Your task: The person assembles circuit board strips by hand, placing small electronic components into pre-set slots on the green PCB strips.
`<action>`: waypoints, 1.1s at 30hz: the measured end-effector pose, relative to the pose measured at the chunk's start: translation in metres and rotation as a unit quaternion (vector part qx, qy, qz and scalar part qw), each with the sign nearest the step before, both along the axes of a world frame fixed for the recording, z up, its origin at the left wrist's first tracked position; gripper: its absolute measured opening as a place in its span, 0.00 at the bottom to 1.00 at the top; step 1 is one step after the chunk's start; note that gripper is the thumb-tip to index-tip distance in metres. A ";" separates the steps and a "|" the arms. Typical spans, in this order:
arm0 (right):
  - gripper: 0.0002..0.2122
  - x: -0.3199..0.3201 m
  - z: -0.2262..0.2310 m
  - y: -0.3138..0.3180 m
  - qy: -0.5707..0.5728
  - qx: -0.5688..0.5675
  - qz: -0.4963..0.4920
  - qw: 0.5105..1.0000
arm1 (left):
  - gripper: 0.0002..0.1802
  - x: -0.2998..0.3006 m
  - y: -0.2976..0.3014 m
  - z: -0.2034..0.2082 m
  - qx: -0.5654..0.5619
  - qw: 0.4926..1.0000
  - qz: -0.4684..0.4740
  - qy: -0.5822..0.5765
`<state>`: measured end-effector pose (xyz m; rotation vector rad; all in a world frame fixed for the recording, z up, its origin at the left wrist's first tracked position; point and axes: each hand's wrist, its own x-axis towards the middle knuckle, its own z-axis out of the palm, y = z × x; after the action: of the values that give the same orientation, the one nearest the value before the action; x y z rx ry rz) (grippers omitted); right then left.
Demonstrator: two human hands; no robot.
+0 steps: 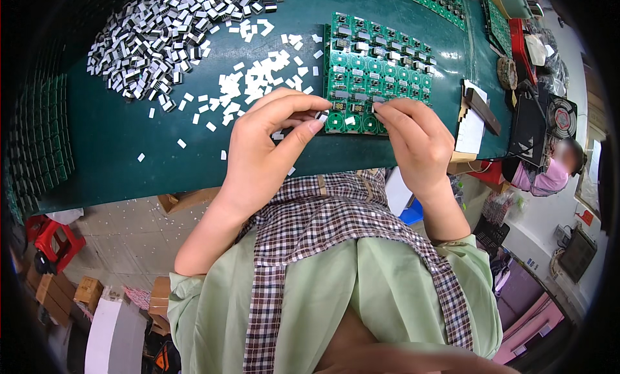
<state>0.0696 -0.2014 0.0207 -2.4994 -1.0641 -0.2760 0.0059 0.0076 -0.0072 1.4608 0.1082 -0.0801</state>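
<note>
A green circuit board panel [374, 65] lies in front of me, with rows of small parts and digit displays on it. Between the thumb and fingers of my left hand [261, 141] is a small display module [321, 116], white and dark, at the panel's near left corner. My right hand [418, 138] has its fingertips pinched together over the near row of displays; whatever is between them is hidden. Two uncovered displays with digit segments, one of them a left display [339, 106], sit between my hands. A white tab [350, 121] rests on the panel's near edge.
A large heap of display modules [155, 45] covers the far left of the green table [116, 161]. Loose white tabs [252, 77] are scattered beside it. Stacked green boards [42, 135] stand at the left edge. A dark bar [482, 111] lies on paper to the right. Another person [549, 177] sits far right.
</note>
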 end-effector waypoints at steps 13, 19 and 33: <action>0.11 -0.002 -0.004 0.002 -0.017 0.024 -0.016 0.999 | 0.12 -0.001 -0.013 -0.014 0.004 0.999 0.035 -0.037; 0.11 0.001 -0.002 0.002 0.009 0.020 -0.010 1.000 | 0.12 0.000 -0.015 -0.013 0.005 0.998 0.036 -0.049; 0.10 0.000 -0.001 0.002 0.011 0.025 -0.021 0.999 | 0.11 0.001 -0.013 -0.012 0.017 0.999 0.002 -0.034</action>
<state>0.0692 -0.1991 0.0193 -2.4768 -0.9855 -0.2826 0.0071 -0.0058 -0.0195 1.4958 0.0576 -0.0253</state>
